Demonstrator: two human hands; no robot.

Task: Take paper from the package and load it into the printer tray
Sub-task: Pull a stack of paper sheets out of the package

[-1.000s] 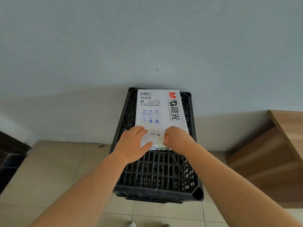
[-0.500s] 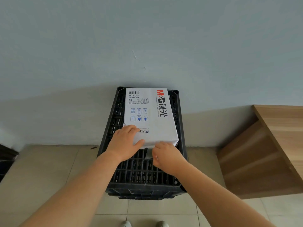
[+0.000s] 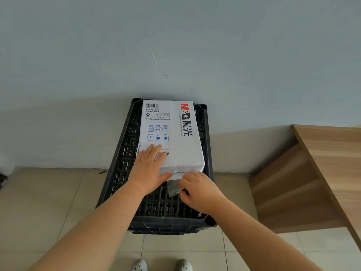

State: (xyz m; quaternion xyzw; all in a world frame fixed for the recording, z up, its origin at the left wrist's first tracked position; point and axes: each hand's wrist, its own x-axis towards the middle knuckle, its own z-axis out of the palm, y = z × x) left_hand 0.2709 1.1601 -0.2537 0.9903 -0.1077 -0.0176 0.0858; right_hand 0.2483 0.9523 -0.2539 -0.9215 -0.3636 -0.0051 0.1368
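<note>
A white wrapped paper package (image 3: 175, 133) with red and black print lies flat on an upturned black plastic crate (image 3: 156, 208) against the wall. My left hand (image 3: 150, 167) presses flat on the package's near left corner, fingers spread. At the near end of the package, my right hand (image 3: 197, 188) pinches the wrapper's end flap (image 3: 172, 185), which hangs loose toward me. No printer or tray is in view.
A pale blue-grey wall (image 3: 175, 45) stands right behind the crate. A wooden desk or shelf unit (image 3: 322, 163) rises at the right. Beige floor tiles (image 3: 48, 202) spread to the left and front, and my two white shoes (image 3: 162, 266) show at the bottom edge.
My right hand has drawn back from the package's top to its near end and pulled the wrapper flap open toward me. My left hand stays pressed on the package.
</note>
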